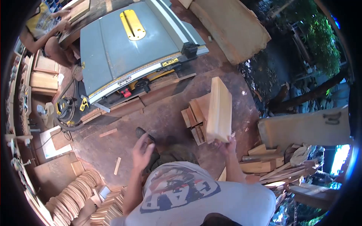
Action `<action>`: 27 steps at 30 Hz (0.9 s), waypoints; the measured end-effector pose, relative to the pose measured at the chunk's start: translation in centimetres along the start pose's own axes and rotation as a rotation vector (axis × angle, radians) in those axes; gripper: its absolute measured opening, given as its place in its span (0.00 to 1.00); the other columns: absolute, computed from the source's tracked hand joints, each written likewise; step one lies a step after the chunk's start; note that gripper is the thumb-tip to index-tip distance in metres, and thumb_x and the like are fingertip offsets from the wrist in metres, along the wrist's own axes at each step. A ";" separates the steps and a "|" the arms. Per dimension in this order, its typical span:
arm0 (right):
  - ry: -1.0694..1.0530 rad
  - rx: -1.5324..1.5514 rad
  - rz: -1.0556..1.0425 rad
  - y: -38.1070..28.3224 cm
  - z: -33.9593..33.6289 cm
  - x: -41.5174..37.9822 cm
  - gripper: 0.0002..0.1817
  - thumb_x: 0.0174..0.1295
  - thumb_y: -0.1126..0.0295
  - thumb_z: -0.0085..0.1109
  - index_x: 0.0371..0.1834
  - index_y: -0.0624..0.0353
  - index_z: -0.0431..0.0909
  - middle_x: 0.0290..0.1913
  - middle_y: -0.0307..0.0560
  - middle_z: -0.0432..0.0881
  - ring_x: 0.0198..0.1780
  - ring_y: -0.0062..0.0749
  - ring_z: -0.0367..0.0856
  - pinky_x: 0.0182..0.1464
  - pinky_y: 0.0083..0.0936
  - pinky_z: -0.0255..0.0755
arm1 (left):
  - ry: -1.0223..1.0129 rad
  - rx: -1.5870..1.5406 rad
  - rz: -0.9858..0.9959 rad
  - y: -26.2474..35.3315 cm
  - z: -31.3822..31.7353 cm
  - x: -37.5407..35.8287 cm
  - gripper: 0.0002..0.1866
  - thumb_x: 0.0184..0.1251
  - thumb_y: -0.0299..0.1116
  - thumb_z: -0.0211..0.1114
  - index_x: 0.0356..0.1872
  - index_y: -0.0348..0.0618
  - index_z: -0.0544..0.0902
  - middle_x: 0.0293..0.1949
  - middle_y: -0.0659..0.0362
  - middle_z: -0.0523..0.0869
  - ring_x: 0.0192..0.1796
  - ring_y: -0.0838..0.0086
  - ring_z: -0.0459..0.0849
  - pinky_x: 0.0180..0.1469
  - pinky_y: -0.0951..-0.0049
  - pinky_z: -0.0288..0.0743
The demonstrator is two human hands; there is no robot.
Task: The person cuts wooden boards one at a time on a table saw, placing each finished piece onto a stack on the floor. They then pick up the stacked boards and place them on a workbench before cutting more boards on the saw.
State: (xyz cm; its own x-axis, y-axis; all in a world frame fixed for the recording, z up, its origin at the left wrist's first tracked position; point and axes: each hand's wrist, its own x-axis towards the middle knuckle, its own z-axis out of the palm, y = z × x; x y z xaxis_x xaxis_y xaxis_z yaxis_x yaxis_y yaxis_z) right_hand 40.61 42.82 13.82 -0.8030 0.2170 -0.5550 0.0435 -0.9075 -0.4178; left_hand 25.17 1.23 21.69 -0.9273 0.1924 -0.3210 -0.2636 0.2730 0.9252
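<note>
The brown floor (166, 113) runs through the middle of the scene. A grey table saw (124, 56) stands at the far side, with a yellow plate (132, 25) set in its top. To its right lies a thick wooden slab (235, 32); a second slab (305, 130) is at the far right. Another person (39, 24) is at upper left, hands at a piece of wood. Rounded wooden pieces (73, 194) form a long row at lower left, and scrap wood (264, 162) is heaped beyond the right arm.

The pale block (221, 111) is at the right hand (228, 145), whose grip is closed on its near end; the block partly hides a small stack of wood (193, 115). The left hand (141, 152) is near a dark shoe (142, 132), its grip loosely open with nothing visible in it. Thin strips (117, 165) lie on the floor.
</note>
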 end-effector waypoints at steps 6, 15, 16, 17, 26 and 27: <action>-0.238 -0.310 0.001 3.2 13.5 -2.3 0.46 0.50 0.66 0.73 0.75 0.62 0.63 0.67 0.54 0.78 0.61 0.48 0.82 0.61 0.43 0.77 | -0.597 -0.414 0.325 9.4 4.6 6.1 0.46 0.73 0.42 0.66 0.79 0.32 0.48 0.75 0.43 0.66 0.73 0.59 0.71 0.73 0.59 0.66; -0.146 -1.440 -0.899 5.1 31.3 -0.3 0.22 0.49 0.65 0.82 0.43 0.65 0.84 0.40 0.45 0.83 0.42 0.30 0.81 0.47 0.29 0.73 | -0.420 -0.236 0.048 5.5 -2.0 13.2 0.31 0.73 0.44 0.68 0.67 0.30 0.75 0.58 0.47 0.86 0.60 0.67 0.82 0.65 0.64 0.74; -0.185 -1.424 -0.890 5.0 32.6 0.0 0.22 0.48 0.65 0.82 0.43 0.65 0.84 0.39 0.46 0.83 0.42 0.31 0.81 0.46 0.29 0.73 | -0.441 -0.192 0.036 5.6 -3.3 13.4 0.31 0.73 0.43 0.68 0.67 0.31 0.74 0.58 0.46 0.85 0.60 0.67 0.83 0.63 0.64 0.75; -0.219 -1.410 -0.873 5.0 34.0 -0.3 0.22 0.47 0.65 0.83 0.42 0.65 0.84 0.38 0.46 0.83 0.41 0.31 0.81 0.45 0.29 0.73 | -0.466 -0.151 0.016 5.3 -4.6 13.4 0.31 0.73 0.42 0.68 0.68 0.31 0.74 0.59 0.46 0.85 0.59 0.68 0.83 0.62 0.64 0.76; -0.785 -1.695 -0.914 3.2 47.2 0.7 0.22 0.43 0.60 0.81 0.38 0.63 0.86 0.34 0.49 0.81 0.34 0.41 0.79 0.38 0.31 0.72 | -0.060 0.462 0.921 13.4 -10.4 12.4 0.44 0.50 0.48 0.82 0.67 0.39 0.73 0.63 0.45 0.79 0.66 0.47 0.76 0.68 0.53 0.70; -0.905 -1.808 -0.836 3.0 48.4 1.8 0.24 0.46 0.61 0.79 0.44 0.62 0.85 0.38 0.51 0.82 0.37 0.45 0.80 0.41 0.35 0.74 | -0.220 0.316 0.754 12.8 -9.8 13.0 0.43 0.52 0.48 0.81 0.67 0.37 0.73 0.60 0.45 0.82 0.62 0.49 0.80 0.66 0.55 0.73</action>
State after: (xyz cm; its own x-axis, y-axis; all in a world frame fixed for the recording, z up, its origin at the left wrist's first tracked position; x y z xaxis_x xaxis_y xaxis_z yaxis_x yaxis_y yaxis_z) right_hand 10.51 23.07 46.40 -0.8878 -0.3993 0.2290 -0.4450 0.6174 -0.6486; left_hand 7.10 -2.04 31.33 -0.7436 0.5990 0.2969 0.5218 0.2424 0.8179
